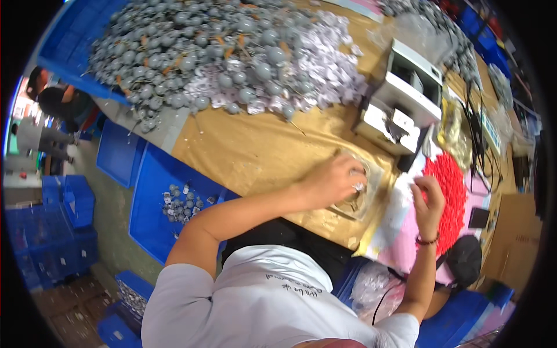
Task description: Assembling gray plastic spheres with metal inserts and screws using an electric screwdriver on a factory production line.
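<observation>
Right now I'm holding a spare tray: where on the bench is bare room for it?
The brown sheet is bare between the grey ball heap and the left hand. It is crowded around the white machine and the red pile by the right hand.

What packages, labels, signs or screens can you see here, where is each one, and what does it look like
Cardboard box: far right of the bench, brown, dark print on its side.
Clear bags: below the bench edge, under the right hand, crumpled, holding pale parts.
Paper tags: heaped on the brown bench top beside the grey balls, small, white to lilac.
Phone: on the pink sheet right of the red parts, dark, screen off.
Signs: none seen.
</observation>
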The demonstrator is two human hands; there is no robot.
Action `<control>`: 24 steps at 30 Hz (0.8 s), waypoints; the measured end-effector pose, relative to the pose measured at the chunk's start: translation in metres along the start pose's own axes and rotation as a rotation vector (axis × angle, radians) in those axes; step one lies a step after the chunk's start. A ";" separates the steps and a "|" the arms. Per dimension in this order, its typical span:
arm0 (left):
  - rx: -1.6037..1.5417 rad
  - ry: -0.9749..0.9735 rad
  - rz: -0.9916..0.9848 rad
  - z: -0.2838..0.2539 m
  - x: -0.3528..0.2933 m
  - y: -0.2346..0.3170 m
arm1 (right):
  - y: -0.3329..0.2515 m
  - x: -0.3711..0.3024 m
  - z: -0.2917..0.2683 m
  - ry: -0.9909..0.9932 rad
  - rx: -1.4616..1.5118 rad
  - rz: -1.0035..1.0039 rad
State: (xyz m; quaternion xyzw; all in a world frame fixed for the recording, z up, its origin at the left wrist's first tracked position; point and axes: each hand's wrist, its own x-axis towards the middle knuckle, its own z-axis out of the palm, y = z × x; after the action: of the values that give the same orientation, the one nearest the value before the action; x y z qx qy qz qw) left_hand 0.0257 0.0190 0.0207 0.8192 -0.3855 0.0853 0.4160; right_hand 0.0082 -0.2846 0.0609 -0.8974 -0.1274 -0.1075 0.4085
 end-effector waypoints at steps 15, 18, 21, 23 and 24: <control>0.802 0.198 -0.047 -0.226 0.061 -0.113 | -0.034 0.014 0.101 -0.115 -0.142 -0.585; 0.854 0.027 0.002 -0.228 0.077 -0.135 | -0.036 0.010 0.097 -0.139 -0.176 -0.587; 0.801 -0.056 -0.025 -0.231 0.091 -0.141 | -0.039 0.008 0.094 -0.143 -0.197 -0.567; 0.759 -0.073 -0.036 -0.238 0.097 -0.138 | -0.041 0.010 0.096 -0.137 -0.204 -0.566; 0.774 0.008 0.108 -0.239 0.100 -0.141 | -0.041 0.009 0.095 -0.137 -0.209 -0.565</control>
State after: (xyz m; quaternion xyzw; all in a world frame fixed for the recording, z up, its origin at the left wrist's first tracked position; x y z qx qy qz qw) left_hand 0.2369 0.1916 0.1334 0.8938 -0.3657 0.2492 0.0724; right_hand 0.0126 -0.1848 0.0312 -0.8688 -0.3875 -0.1686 0.2581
